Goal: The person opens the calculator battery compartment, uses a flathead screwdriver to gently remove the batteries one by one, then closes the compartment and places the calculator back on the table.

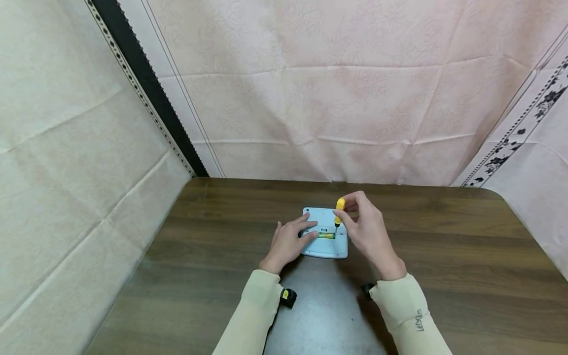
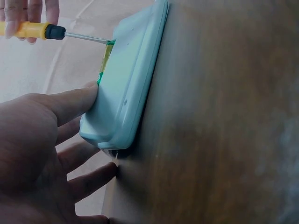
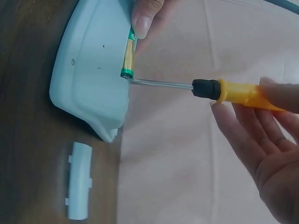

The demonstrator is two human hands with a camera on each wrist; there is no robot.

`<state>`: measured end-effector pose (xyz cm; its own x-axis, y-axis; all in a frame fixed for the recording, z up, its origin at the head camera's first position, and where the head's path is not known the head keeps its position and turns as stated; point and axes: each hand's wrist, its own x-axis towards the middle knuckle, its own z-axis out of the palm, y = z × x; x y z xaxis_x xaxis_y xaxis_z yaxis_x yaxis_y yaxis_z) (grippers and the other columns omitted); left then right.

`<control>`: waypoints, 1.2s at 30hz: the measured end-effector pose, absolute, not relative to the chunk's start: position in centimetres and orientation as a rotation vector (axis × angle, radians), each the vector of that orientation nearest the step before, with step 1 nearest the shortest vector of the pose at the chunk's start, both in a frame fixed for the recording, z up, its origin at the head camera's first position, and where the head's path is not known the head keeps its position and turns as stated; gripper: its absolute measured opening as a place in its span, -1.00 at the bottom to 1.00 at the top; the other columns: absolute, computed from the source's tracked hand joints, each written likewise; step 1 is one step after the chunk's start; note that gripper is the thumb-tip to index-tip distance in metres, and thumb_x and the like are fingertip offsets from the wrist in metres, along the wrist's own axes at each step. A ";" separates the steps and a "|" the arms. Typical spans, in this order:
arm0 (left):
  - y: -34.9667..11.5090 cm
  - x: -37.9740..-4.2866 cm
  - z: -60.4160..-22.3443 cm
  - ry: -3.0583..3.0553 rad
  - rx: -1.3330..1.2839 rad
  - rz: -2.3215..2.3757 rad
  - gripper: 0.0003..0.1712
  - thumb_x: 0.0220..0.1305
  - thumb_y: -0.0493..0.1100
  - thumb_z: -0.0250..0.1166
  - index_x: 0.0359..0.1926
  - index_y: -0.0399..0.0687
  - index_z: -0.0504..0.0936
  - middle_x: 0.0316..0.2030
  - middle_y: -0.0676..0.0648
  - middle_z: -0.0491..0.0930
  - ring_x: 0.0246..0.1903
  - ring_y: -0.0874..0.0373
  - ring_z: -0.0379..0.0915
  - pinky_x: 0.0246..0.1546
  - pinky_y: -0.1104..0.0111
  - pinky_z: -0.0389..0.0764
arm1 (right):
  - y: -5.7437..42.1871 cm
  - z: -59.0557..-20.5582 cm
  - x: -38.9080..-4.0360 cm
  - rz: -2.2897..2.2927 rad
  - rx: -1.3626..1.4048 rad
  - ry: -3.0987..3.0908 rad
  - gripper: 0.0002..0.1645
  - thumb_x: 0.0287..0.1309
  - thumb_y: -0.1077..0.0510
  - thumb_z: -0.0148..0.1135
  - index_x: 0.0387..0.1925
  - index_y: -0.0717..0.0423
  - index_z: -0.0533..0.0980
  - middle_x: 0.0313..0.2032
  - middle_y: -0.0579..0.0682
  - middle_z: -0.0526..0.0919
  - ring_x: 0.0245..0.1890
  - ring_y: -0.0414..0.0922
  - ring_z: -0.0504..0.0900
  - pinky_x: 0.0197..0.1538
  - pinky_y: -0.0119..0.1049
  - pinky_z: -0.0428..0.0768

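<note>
A light blue plastic device (image 1: pixel 326 250) lies on the table with its battery compartment facing up. A green-and-gold battery (image 3: pixel 129 55) sits in that compartment. My left hand (image 1: pixel 289 241) rests on the device's left side, its thumb touching the battery's near end and its other fingers spread. In my right hand (image 1: pixel 366 229) is a screwdriver (image 3: pixel 238 92) with a yellow handle and black collar, held between thumb and fingers. The metal shaft (image 2: pixel 86 37) reaches the battery's other end. Whether its tip goes under the battery is hidden.
A light blue battery cover (image 3: pixel 80 182) with small tabs lies on the table beside the device. The brown wooden table (image 1: pixel 199 276) ends at a back edge against a pale cloth (image 1: pixel 333 98). More cloth hangs at both sides.
</note>
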<state>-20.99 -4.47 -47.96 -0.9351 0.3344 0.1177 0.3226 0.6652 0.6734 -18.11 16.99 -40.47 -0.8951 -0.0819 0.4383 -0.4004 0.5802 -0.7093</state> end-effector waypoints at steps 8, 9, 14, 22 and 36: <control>-4.5 -20.9 -48.0 2.844 0.561 1.177 -0.54 0.56 0.04 0.31 0.37 0.08 0.67 0.52 0.00 0.38 0.51 -0.05 0.27 0.50 -0.38 -0.16 | 19.0 -41.1 -18.9 1.563 0.211 -2.361 -0.59 0.39 0.31 0.39 0.12 0.29 0.39 -0.11 0.20 0.64 -0.17 0.02 0.71 -0.18 -0.38 0.75; -4.4 -20.9 -48.0 2.842 0.560 1.180 -0.54 0.55 0.04 0.31 0.37 0.08 0.67 0.52 0.00 0.38 0.51 -0.04 0.27 0.50 -0.38 -0.16 | 19.2 -41.2 -19.0 1.611 0.191 -2.343 -0.59 0.40 0.31 0.39 0.12 0.30 0.39 -0.10 0.22 0.64 -0.18 0.01 0.72 -0.18 -0.35 0.76; -4.5 -20.8 -48.0 2.839 0.558 1.184 -0.54 0.56 0.03 0.30 0.37 0.09 0.67 0.52 0.00 0.37 0.51 -0.04 0.27 0.51 -0.37 -0.17 | 20.2 -41.4 -19.2 1.790 0.135 -2.275 -0.50 0.41 0.29 0.38 0.20 0.37 0.34 -0.03 0.31 0.64 -0.19 -0.11 0.77 -0.15 -0.27 0.77; -4.5 -20.9 -48.1 2.844 0.562 1.194 -0.55 0.56 0.03 0.30 0.37 0.09 0.68 0.52 -0.01 0.38 0.51 -0.03 0.28 0.50 -0.37 -0.17 | 20.4 -41.8 -19.3 1.895 0.091 -2.270 -0.46 0.42 0.25 0.39 0.24 0.35 0.33 0.00 0.32 0.61 -0.20 -0.15 0.78 -0.10 -0.14 0.77; -4.5 -20.8 -48.1 2.845 0.552 1.205 -0.55 0.56 0.04 0.30 0.36 0.10 0.68 0.52 0.00 0.38 0.51 -0.02 0.28 0.50 -0.37 -0.17 | 22.0 -41.1 -19.1 1.794 0.074 -2.190 -0.51 0.42 0.18 0.41 0.17 0.32 0.40 -0.02 0.18 0.70 -0.14 -0.18 0.76 -0.06 -0.33 0.74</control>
